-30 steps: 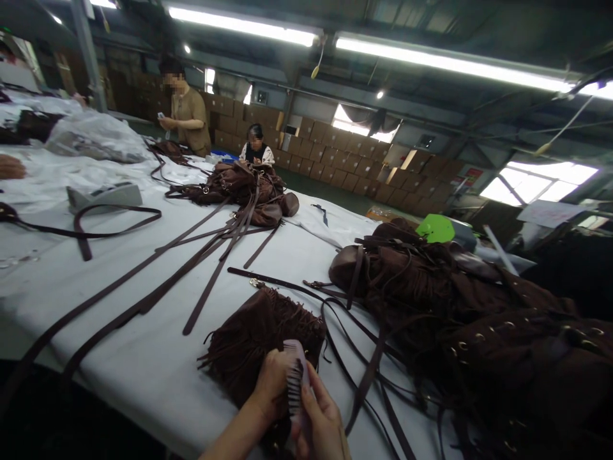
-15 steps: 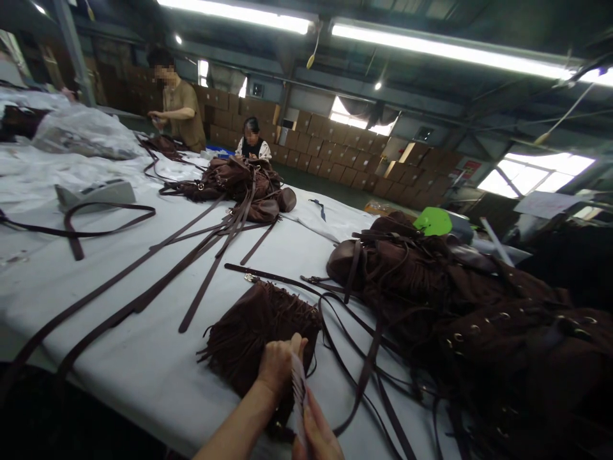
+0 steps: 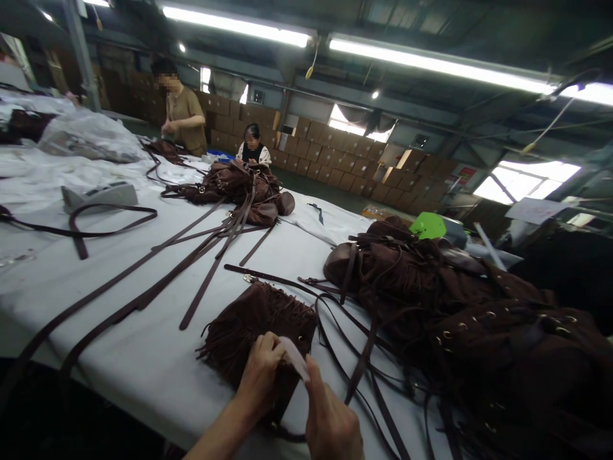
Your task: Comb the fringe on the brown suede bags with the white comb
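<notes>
A dark brown fringed bag lies on the white-covered table in front of me, its fringe spread to the left. My left hand is closed at the bag's near right edge, with the fingertips partly hidden. Between my hands runs a short pale strip; its material is not clear. My right hand pinches the lower end of that strip between thumb and fingers. The strip's upper end meets my left fingers. A brown strap with a buckle lies at the bag's far side.
A large heap of brown bags fills the right side, straps trailing from it. Another brown pile sits farther back with long straps reaching toward me. A grey tape dispenser-like object stands left. Two people work across the table.
My right hand has come up and right, showing more of itself. The pale strip has swung from nearly upright to slanting up-left. My left hand has shifted slightly left.
</notes>
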The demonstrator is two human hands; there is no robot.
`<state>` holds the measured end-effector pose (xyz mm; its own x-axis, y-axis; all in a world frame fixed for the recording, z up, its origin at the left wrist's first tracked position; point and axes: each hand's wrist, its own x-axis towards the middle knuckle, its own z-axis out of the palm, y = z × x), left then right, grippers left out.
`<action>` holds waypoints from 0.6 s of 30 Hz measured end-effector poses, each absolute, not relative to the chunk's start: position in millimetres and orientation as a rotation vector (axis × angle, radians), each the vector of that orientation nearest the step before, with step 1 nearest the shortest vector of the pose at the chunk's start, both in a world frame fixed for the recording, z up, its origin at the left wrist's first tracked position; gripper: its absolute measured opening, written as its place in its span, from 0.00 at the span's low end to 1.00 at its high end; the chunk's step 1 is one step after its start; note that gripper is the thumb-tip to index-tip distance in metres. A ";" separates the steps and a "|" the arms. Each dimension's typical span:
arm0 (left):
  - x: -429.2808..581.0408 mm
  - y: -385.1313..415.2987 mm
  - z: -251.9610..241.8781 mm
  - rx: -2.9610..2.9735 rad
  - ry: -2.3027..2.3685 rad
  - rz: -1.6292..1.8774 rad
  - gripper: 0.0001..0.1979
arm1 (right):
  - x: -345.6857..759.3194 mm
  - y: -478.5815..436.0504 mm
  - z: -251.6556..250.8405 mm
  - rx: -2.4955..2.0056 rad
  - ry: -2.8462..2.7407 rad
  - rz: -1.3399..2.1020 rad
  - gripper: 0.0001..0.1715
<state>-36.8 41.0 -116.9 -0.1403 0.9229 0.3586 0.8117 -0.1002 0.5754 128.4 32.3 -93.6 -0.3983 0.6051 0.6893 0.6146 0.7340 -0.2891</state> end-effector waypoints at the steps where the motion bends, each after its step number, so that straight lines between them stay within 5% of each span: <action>1: -40.7 34.2 -115.3 1.917 2.062 1.053 0.14 | 125.4 34.7 -80.3 -0.901 -2.044 -0.048 0.28; 4: -54.7 16.3 -115.1 1.722 2.217 1.024 0.16 | 116.4 39.1 -44.3 -1.072 -1.829 0.128 0.22; 9: -77.9 -7.5 -125.4 1.294 1.856 1.132 0.18 | 111.2 43.0 -42.1 -1.342 -1.880 0.642 0.28; 15: -88.2 -21.3 -116.2 1.313 1.865 1.361 0.11 | 97.7 57.2 -33.6 -1.326 -2.065 0.765 0.28; 18: -87.1 -17.8 -94.1 1.508 1.792 1.410 0.08 | 77.2 60.2 -25.1 -1.236 -2.171 0.755 0.38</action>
